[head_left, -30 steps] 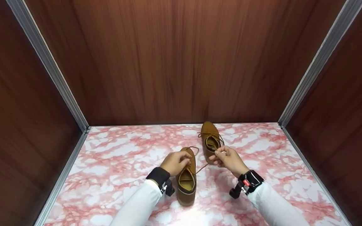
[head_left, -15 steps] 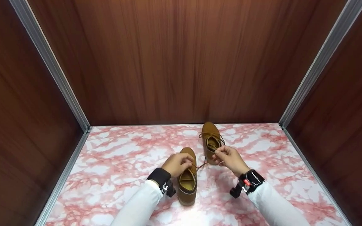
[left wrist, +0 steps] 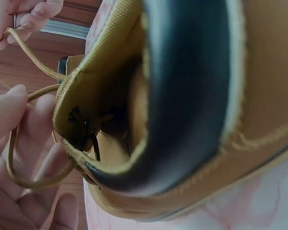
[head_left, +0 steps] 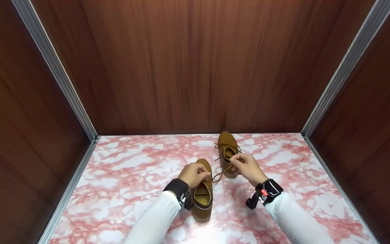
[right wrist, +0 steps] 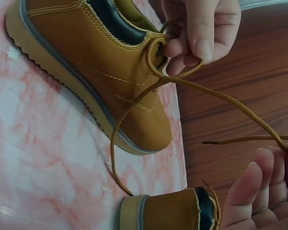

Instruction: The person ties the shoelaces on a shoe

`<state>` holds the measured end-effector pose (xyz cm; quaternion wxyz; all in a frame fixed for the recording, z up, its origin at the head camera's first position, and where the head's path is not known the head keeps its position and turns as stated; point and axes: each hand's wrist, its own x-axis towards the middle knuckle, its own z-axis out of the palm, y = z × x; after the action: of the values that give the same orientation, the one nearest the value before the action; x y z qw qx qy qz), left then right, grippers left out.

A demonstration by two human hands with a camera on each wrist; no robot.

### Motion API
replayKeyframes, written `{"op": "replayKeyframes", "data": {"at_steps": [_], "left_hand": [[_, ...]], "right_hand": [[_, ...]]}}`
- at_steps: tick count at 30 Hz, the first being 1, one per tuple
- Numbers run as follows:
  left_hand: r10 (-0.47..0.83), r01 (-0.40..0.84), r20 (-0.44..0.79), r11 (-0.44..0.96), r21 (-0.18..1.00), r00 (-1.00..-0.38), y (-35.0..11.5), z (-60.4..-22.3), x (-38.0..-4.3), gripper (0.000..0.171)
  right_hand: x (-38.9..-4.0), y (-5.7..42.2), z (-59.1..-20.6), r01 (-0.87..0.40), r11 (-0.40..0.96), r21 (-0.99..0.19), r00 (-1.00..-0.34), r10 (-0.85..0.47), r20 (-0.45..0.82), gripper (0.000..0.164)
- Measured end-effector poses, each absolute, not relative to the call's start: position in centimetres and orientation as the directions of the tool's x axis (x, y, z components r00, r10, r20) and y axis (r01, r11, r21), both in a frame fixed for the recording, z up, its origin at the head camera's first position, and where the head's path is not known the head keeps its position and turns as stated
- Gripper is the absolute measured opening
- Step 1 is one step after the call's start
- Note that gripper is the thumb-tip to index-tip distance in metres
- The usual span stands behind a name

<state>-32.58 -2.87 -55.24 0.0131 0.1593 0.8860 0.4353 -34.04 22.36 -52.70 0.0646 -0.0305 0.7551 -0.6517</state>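
A tan lace-up shoe (head_left: 202,214) with a dark collar stands in front of me, toe pointing away. Over its eyelets my left hand (head_left: 195,174) pinches the tan shoelace (right wrist: 230,102) between thumb and fingers. A loop of that lace bends round near the fingertips in the right wrist view. My right hand (head_left: 247,167), off to the right and a little farther forward, pinches the same lace, whose short tip sticks out past the fingers. Between the hands the lace hangs in a slack curve. Fingers hide most of the eyelets in the head view.
A second tan shoe (head_left: 227,139), its lace tied in a bow, stands farther back near the rear wall, just beyond my right hand. Brown wood-grain panels (head_left: 195,67) enclose the pink-and-white marbled surface (head_left: 130,189) at the back and both sides.
The lace that lay past the near shoe's toe and ran across to the right now hangs as a loop between the hands. My left hand has shifted slightly right; my right hand slightly forward.
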Motion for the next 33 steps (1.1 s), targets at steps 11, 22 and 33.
{"op": "replayKeyframes", "data": {"at_steps": [11,22,33], "left_hand": [[0.287,0.203,0.070,0.465,0.862,-0.955,-1.7,-55.3,-33.1,0.006],[0.350,0.187,0.057,0.351,0.918,-0.935,-1.2,-55.7,-33.3,0.015],[0.305,0.249,0.132,0.384,0.889,-0.943,-0.9,-56.1,-33.1,0.015]], "right_hand": [[-34.7,21.6,-51.1,0.036,0.210,-0.977,-0.991,-0.121,-0.062,0.021],[-35.7,21.0,-50.6,-0.007,0.269,-0.963,-0.991,-0.128,-0.028,0.015],[-37.5,18.8,-50.0,-0.074,0.363,-0.929,-0.992,-0.124,0.031,0.016]]}}
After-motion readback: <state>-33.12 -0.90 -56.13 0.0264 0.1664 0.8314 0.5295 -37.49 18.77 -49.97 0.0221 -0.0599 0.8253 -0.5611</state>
